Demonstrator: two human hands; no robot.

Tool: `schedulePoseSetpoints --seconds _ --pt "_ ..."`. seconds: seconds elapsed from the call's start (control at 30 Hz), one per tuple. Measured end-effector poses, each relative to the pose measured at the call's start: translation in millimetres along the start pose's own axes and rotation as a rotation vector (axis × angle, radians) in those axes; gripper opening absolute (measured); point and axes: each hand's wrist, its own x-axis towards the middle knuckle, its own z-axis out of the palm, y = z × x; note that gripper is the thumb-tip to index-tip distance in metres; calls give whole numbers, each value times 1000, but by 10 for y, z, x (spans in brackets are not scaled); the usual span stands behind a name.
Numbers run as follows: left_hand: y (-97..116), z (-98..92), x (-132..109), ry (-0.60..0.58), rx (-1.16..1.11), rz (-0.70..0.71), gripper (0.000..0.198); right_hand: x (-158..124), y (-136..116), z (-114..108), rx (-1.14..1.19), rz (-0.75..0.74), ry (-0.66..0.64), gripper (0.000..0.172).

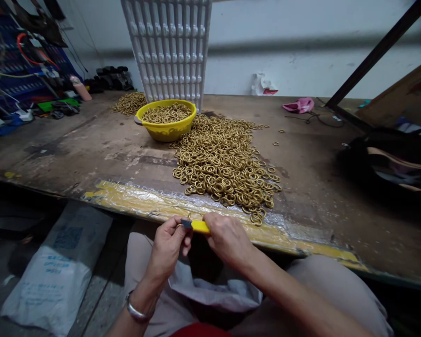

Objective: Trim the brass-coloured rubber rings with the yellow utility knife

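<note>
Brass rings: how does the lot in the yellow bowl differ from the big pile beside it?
The bowl's rings are contained, filling the yellow bowl near its rim; the big pile lies loose, spreading over the table. The pile is far larger, with strays scattered around. Both look like the same brass-coloured rings.

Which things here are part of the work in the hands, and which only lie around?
In the work: left hand and right hand, both on the yellow-handled tool; pile of brass rings; yellow bowl of rings.
Lying about: pink cloth; white tray; black bag; white sack.
</note>
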Motion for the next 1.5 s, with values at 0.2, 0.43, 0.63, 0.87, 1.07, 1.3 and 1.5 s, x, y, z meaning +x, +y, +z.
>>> schedulePoseSetpoints --seconds 0.2,0.43,0.63,0.87,1.07,1.3,1.5 --pt "18 -25 -9 7 145 34 29 12 5 -6 3 -8 7 13" --pt "144 -15 -115 -26 277 64 25 116 162 -59 -147 52 13 19" --pt "97 1 -267 -209 130 -73 33 244 456 -99 -209 226 67 13" --pt "-97 15 -184 -224 -251 -264 27 398 401 132 -217 191 22 27" --pt "-93 4 -88 -199 -396 -371 29 395 413 107 26 200 48 10" --pt "-94 131 118 -108 -378 -342 40 357 349 173 1154 306 32 23" --pt "-21 200 246 -131 -463 -283 30 287 202 145 1685 355 -106 33"
